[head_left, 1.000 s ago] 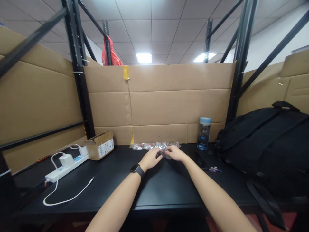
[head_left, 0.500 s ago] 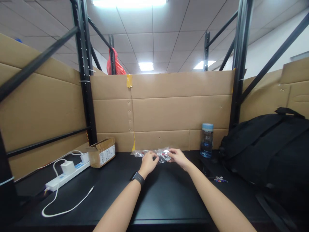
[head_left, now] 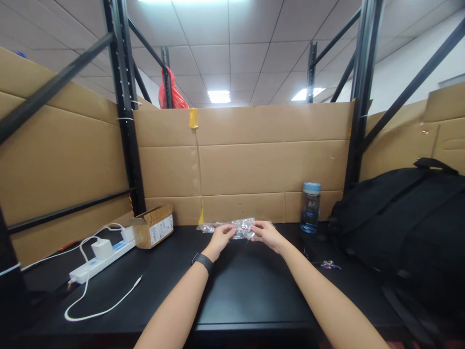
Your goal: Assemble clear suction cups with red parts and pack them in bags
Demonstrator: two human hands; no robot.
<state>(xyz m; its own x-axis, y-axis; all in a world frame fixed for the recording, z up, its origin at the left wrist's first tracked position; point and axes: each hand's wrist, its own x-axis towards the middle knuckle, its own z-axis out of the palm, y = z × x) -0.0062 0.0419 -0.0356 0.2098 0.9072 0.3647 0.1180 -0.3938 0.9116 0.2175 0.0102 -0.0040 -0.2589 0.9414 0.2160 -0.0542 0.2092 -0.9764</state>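
A small clear plastic bag [head_left: 242,229] with a hint of red in it lies between my hands at the back of the black table. My left hand [head_left: 221,238], with a dark watch [head_left: 202,262] on its wrist, pinches the bag's left side. On the opposite side my right hand [head_left: 268,234] grips the bag's right edge between thumb and fingers. More crinkled clear plastic packaging [head_left: 209,227] extends to the left behind my left hand. What the bag holds is too blurred by glare to make out.
An open cardboard box [head_left: 154,226] and a white power strip [head_left: 103,261] with a white cable [head_left: 109,312] are on the left. To the right stand a blue-capped water bottle [head_left: 310,208], keys [head_left: 330,265] and a black backpack [head_left: 403,223]. A cardboard wall [head_left: 247,169] closes the back.
The round silvery shape beside my right fingers no longer shows; the bag appears flatter between my hands. My left hand has shifted slightly left. The view has tilted a little.
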